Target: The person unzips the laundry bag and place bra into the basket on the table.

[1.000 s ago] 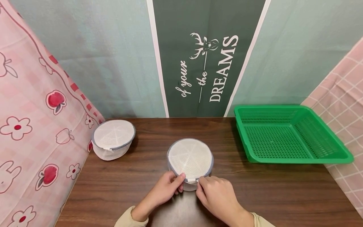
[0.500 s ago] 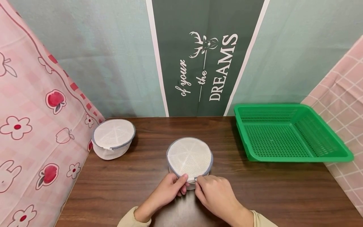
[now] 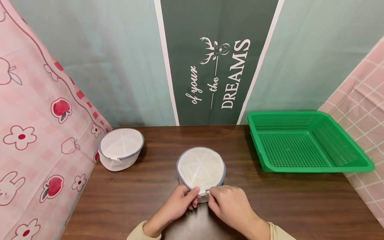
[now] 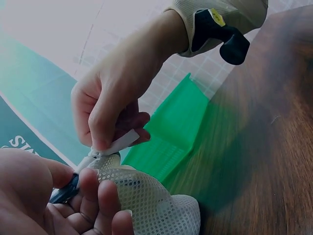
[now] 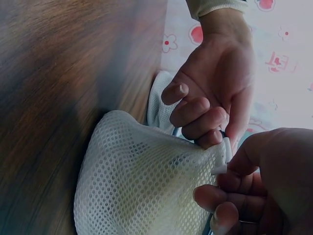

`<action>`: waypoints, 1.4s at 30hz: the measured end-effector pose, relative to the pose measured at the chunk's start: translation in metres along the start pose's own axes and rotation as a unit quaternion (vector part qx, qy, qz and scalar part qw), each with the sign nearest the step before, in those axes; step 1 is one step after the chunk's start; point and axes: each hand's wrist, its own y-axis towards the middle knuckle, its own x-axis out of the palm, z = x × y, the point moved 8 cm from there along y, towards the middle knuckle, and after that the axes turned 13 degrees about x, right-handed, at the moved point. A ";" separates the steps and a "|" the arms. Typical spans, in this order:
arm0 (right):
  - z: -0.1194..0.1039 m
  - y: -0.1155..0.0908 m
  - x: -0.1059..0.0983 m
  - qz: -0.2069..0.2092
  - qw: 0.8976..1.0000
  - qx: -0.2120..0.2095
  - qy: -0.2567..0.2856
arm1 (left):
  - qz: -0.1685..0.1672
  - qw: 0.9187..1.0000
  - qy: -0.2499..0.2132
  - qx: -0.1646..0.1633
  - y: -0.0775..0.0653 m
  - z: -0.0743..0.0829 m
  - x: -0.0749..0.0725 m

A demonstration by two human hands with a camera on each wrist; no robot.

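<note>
A round white mesh laundry bag [image 3: 201, 166] with a blue-grey rim stands mid-table. My left hand [image 3: 180, 201] pinches its near rim, thumb on top and fingers beneath. Close beside it, my right hand [image 3: 231, 205] pinches the rim at the zip. A white tab [image 4: 122, 142] pokes out from under the right thumb in the left wrist view. Through the mesh [image 5: 142, 181] in the right wrist view, something pale shows inside; its kind is unclear. The right fingertips partly hide the zip's pull.
A second white mesh laundry bag [image 3: 121, 145] sits at the back left, by the pink patterned cloth [image 3: 39, 133]. At the back right stands a green plastic basket [image 3: 258, 146] with perforated sides. Brown wood-grain table [image 3: 279, 206] lies underneath.
The left thumb has shifted slightly right along the rim, towards the right hand. My right hand keeps its pinch at nearly the same spot. The other bag and the basket stay put.
</note>
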 end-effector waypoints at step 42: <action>0.007 -0.002 -0.006 0.016 1.000 -0.007 -0.014 | -0.009 0.999 0.032 0.001 -0.001 0.001 0.004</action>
